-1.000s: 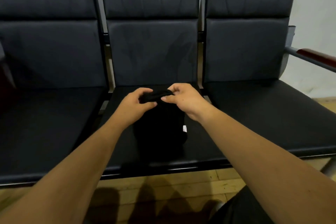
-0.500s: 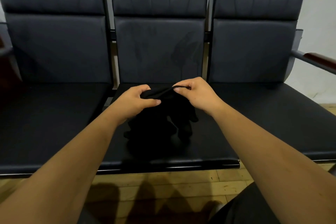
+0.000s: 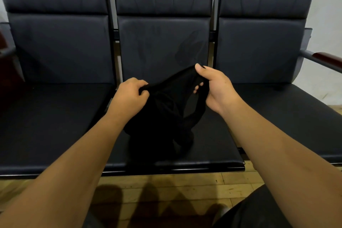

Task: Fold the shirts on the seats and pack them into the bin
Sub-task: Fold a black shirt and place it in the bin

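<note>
Over middle seat (image 3: 212, 144) | left hand (image 3: 129, 96), right hand (image 3: 216, 89) grip black shirt (image 3: 162, 116) | edge rises rightward, rest hangs

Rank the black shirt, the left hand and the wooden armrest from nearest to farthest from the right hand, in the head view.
1. black shirt: gripped by the right hand itself, over the middle seat.
2. left hand: just left, gripping the shirt's other end.
3. wooden armrest: far right, past the right seat.

Black shirt (image 3: 162, 116) bunched, hanging above middle seat (image 3: 212, 144).
</note>
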### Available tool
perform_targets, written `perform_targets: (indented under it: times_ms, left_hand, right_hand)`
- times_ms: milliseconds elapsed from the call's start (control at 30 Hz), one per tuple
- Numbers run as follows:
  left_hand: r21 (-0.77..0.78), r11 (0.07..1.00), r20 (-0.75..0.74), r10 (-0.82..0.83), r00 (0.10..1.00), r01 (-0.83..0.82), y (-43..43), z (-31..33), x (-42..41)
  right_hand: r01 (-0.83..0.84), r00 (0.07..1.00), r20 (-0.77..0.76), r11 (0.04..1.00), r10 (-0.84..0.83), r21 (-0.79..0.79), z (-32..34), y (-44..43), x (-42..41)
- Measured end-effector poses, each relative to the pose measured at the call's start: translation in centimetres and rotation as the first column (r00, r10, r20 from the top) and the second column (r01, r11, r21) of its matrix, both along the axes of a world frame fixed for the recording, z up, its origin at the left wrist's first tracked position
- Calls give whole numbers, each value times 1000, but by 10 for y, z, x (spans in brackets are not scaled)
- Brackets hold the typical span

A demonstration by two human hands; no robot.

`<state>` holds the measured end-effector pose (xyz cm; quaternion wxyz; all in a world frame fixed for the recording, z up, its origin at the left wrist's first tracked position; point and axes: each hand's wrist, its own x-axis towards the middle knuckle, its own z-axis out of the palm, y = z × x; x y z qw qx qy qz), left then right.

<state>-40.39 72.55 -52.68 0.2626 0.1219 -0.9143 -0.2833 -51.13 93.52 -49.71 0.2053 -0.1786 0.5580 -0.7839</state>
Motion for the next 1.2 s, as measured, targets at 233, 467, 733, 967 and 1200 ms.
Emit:
perform_targets:
  times_ms: [233, 467, 733, 967, 1200]
  left_hand:
    - [416, 909, 128, -66, 990, 7, -15, 8, 9]
    - [303, 952, 171, -4, 985, -49, -32, 9, 18]
    - [287, 957, -37, 63, 997, -50, -49, 12, 20]
    - [261, 958, 118, 89, 989, -118, -70, 9, 30]
    - [309, 948, -80, -57, 995, 79, -3, 21, 20]
  right_hand:
    - [239, 935, 285, 969, -213, -61, 3, 11, -10]
    - [309, 931, 137, 931, -338, 195, -5, 15, -24]
    - [279, 951, -227, 898, -209, 341, -16, 16, -30]
    - [-146, 972, 224, 940, 78, 308, -16, 30, -32]
    - [-411, 879, 311, 905, 362, 108, 16, -6, -1]
